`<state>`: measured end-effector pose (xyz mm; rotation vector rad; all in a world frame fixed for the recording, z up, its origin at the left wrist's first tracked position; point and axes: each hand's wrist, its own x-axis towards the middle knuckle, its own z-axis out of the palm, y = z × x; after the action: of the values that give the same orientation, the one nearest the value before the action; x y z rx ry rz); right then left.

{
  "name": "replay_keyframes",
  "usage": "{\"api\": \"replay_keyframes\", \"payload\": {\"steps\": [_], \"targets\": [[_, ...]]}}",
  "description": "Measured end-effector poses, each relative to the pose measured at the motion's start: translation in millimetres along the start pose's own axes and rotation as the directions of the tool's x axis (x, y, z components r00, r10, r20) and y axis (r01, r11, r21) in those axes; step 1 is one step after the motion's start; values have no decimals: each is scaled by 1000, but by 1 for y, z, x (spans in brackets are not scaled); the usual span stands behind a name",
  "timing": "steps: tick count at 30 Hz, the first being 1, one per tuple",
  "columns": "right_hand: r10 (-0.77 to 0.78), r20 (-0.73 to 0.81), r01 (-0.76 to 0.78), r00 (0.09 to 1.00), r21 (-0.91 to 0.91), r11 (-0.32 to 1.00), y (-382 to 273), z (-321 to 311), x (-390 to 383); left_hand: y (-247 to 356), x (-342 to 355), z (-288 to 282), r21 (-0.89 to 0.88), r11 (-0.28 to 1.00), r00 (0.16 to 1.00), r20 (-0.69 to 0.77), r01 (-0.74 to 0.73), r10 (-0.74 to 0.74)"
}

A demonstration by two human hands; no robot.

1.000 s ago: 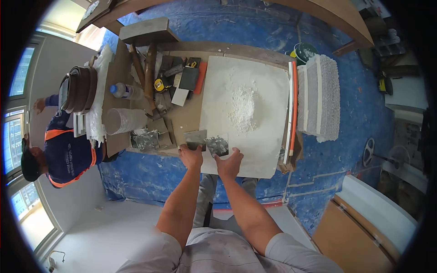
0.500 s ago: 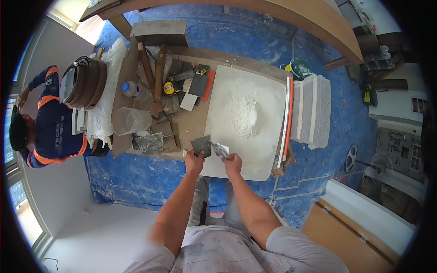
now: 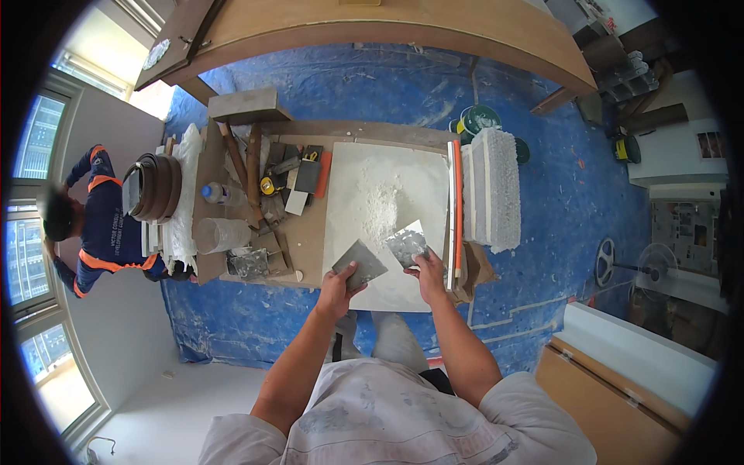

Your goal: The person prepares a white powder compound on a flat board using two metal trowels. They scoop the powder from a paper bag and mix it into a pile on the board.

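Remotely, I see a plain grey square metal plate (image 3: 361, 264) pinched in the left hand (image 3: 339, 291), a white-smeared square metal plate (image 3: 408, 242) pinched in the right hand (image 3: 429, 277), both over a pale board (image 3: 345, 182). Loose pinching could drop either, I judge. I count two plates, one board, one white powder heap (image 3: 379, 208).

"Floor condition?"

"Blue sheeting (image 3: 562, 221), smeared with whitish marks, covered the floor around the worktop (image 3: 306, 242)."

"Walls and openings?"

"A plain pale wall (image 3: 124, 310) stood on the left. Windows (image 3: 37, 147) along that side admitted bright daylight."

"Furnishings?"

"A long wooden table (image 3: 372, 31) spanned the far side. A fan (image 3: 657, 273) stood at the right, and a tan panel (image 3: 593, 391) was noted lower right."
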<state>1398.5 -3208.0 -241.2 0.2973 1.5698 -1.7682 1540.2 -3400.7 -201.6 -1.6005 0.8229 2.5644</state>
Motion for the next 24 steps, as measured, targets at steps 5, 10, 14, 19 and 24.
{"api": "replay_keyframes", "payload": {"steps": [5,10,14,19,24], "targets": [[-105,118,105,988,1,994,-13,2,1,-12,1,39,-30,999,999,-29,41,-42],[-180,190,190,965,-35,981,-13,1,-3,-33,17,51,-83,995,997,-59,47,-52],[-96,209,119,973,-103,988,-9,0,-8,-27,31,62,-70,994,996,-27,86,-88],[28,225,47,974,-323,945,5,-9,0,-18,45,83,-30,992,991,54,123,-122],[119,191,26,974,-619,785,-4,-14,0,-7,60,81,5,997,996,38,76,-76]]}}
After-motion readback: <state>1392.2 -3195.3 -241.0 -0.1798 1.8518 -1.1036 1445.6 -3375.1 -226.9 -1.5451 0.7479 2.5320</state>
